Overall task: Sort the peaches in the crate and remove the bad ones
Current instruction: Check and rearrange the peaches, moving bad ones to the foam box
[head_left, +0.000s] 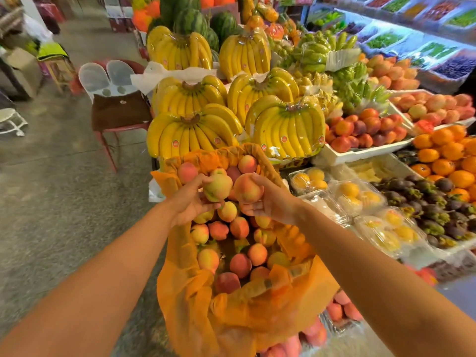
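Peaches (240, 265) fill the orange-lined crate (185, 300), the left grip (189, 202) grasping a greenish peach (217, 188) and the right grip (271, 204) a redder peach (247, 188), both held toward twelve o'clock, seemingly for checking.

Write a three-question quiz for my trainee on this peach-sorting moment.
1. True or false: the left hand holds a greenish peach.
2. Which fruit lies just beyond the orange liner? A bananas; B pineapples; C grapes.
3. Short answer: what does the right hand grip?
Key: 1 true; 2 A; 3 a pink-orange peach.
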The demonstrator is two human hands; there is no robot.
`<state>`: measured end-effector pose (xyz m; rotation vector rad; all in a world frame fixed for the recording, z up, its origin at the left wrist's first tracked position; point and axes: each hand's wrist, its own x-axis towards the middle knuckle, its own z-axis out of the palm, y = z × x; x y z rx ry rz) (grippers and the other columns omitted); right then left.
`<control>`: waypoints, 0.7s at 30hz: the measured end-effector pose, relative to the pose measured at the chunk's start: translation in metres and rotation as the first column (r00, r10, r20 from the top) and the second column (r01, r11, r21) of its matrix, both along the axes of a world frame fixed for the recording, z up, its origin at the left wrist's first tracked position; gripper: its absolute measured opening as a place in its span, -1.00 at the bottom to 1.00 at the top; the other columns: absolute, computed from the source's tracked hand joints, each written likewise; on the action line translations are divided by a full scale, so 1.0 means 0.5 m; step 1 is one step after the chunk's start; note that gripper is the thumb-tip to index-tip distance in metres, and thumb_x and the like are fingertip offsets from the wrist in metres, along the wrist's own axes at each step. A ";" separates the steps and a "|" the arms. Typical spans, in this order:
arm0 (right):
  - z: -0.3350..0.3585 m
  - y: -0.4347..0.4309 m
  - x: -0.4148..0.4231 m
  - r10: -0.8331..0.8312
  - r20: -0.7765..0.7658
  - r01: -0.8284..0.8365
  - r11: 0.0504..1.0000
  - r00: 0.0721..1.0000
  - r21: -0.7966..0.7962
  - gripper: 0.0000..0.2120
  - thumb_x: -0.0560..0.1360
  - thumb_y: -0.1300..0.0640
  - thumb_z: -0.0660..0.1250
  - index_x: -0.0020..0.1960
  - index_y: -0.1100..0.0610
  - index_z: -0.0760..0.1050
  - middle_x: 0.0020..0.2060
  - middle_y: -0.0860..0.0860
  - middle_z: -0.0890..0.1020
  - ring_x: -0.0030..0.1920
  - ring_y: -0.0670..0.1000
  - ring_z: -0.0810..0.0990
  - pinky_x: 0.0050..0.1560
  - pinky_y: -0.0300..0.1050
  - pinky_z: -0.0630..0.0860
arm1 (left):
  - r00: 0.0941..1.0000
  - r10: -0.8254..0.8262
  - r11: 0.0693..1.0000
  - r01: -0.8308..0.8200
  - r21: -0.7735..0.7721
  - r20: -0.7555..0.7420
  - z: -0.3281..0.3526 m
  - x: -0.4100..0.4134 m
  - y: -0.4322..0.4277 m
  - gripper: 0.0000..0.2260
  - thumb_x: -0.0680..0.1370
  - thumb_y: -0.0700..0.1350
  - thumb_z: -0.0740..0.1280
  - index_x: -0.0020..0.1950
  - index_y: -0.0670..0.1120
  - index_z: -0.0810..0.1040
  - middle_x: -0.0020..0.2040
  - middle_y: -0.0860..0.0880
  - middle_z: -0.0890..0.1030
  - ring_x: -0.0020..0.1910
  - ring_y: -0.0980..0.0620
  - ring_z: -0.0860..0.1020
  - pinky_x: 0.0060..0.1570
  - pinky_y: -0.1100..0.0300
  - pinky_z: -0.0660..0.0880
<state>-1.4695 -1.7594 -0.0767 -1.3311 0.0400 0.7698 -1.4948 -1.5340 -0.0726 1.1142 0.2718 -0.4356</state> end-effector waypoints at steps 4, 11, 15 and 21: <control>0.004 -0.010 -0.018 0.018 0.016 -0.019 0.999 1.000 0.038 -0.40 0.43 -0.04 0.40 0.39 0.14 0.36 0.08 0.20 0.61 -0.04 0.13 0.67 0.08 0.01 0.61 | 1.000 -0.008 1.000 0.008 -0.021 -0.003 -0.003 -0.011 -0.003 -0.64 0.49 -0.04 0.35 0.23 -0.14 0.48 0.12 -0.20 0.47 -0.07 -0.15 0.55 -0.26 0.13 0.61; 0.013 -0.009 -0.037 0.078 0.279 -0.043 0.991 0.957 -0.130 -0.44 0.26 0.06 0.56 0.22 -0.09 0.50 0.22 0.12 0.55 0.19 0.13 0.56 0.21 0.05 0.47 | 0.995 -0.097 0.986 0.092 0.142 0.028 0.003 -0.023 0.001 -0.70 0.40 -0.08 0.45 0.10 -0.08 0.55 -0.01 -0.15 0.59 -0.08 -0.05 0.57 -0.17 0.17 0.57; 0.029 0.000 -0.043 0.080 0.498 0.064 0.962 0.863 -0.266 -0.42 0.31 0.27 0.57 0.20 -0.12 0.48 0.28 0.04 0.44 0.19 0.05 0.51 -0.02 -0.20 0.58 | 0.989 -0.128 0.962 0.105 0.252 0.076 0.002 -0.017 0.008 -0.39 0.17 -0.07 0.54 0.21 -0.06 0.52 0.06 -0.10 0.60 0.00 -0.01 0.57 -0.09 0.17 0.50; 0.034 0.006 -0.040 0.185 0.609 0.067 0.928 0.771 -0.368 -0.35 0.31 0.31 0.56 0.31 -0.02 0.44 0.31 0.01 0.38 0.26 0.02 0.43 0.00 -0.30 0.55 | 0.969 -0.166 0.915 0.082 0.396 0.185 -0.007 -0.010 0.009 -0.39 0.25 -0.31 0.55 0.25 0.04 0.53 0.24 -0.12 0.48 0.20 -0.12 0.50 -0.03 0.12 0.52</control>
